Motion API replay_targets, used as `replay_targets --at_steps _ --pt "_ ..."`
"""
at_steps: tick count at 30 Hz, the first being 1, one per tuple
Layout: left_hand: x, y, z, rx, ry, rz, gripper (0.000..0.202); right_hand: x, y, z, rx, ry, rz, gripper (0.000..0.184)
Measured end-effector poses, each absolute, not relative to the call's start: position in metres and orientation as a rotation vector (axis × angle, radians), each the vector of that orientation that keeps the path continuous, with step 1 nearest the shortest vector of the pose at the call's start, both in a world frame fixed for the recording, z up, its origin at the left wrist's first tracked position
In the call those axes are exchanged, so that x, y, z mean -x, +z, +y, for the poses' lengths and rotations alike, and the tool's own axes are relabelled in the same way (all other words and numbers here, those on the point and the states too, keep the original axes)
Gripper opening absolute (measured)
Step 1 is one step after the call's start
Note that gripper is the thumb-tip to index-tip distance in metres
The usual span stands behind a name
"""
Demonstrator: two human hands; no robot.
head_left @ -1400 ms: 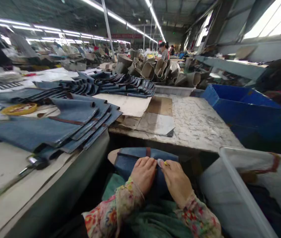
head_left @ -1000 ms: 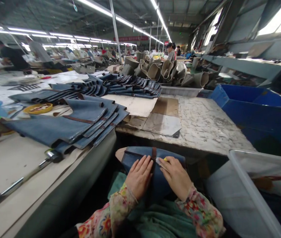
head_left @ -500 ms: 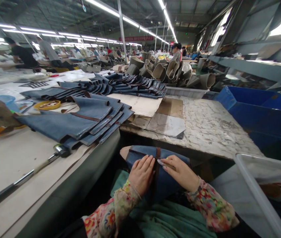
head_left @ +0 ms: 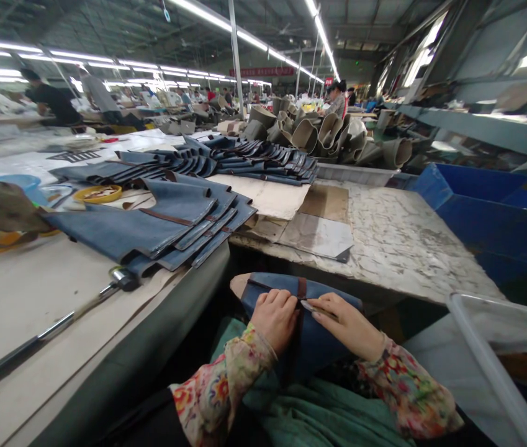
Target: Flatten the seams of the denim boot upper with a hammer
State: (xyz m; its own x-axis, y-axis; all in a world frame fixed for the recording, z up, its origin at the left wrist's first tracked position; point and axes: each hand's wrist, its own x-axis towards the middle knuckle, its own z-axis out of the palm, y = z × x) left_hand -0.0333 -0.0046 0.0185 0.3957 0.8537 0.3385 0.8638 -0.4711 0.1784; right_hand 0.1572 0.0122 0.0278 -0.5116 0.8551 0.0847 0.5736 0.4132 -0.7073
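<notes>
In my lap lies a blue leather piece [head_left: 328, 295] with brown straps, a tan tip [head_left: 241, 284] showing at its left end. Over its middle, my left hand [head_left: 275, 320] is closed with bent fingers at the brown strap [head_left: 301, 287]; its fingertips are partly hidden. My right hand [head_left: 354, 326] grips a slim tool with a brown handle [head_left: 326, 311], kind unclear. The tool's pale tip [head_left: 307, 305] meets the strap beside my left fingers. Green cloth [head_left: 323, 413] covers my lap under the leather.
A hammer [head_left: 123, 279] lies on the left table [head_left: 21, 282]. Similar blue leather pieces [head_left: 165, 217] are stacked behind it, near a yellow dish [head_left: 98, 194]. A white bin [head_left: 481, 347] stands close on my right, a blue bin [head_left: 514, 230] beyond. Several people work farther back.
The fingers of my left hand have bent more over the strap. My right hand keeps the tool at nearly the same spot. The whole view has shifted slightly.
</notes>
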Motion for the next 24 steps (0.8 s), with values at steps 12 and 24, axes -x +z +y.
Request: replay_targets --at_steps 12,24 --pt "0.037 -0.009 0.006 2.705 -0.702 -1.277 0.029 -0.137 0.024 0.002 1.385 0.396 -2.366 0.031" --pt "0.046 -0.002 0.004 2.675 -0.816 -1.346 0.027 -0.138 0.020 0.003 1.538 -0.051 -2.478 0.032"
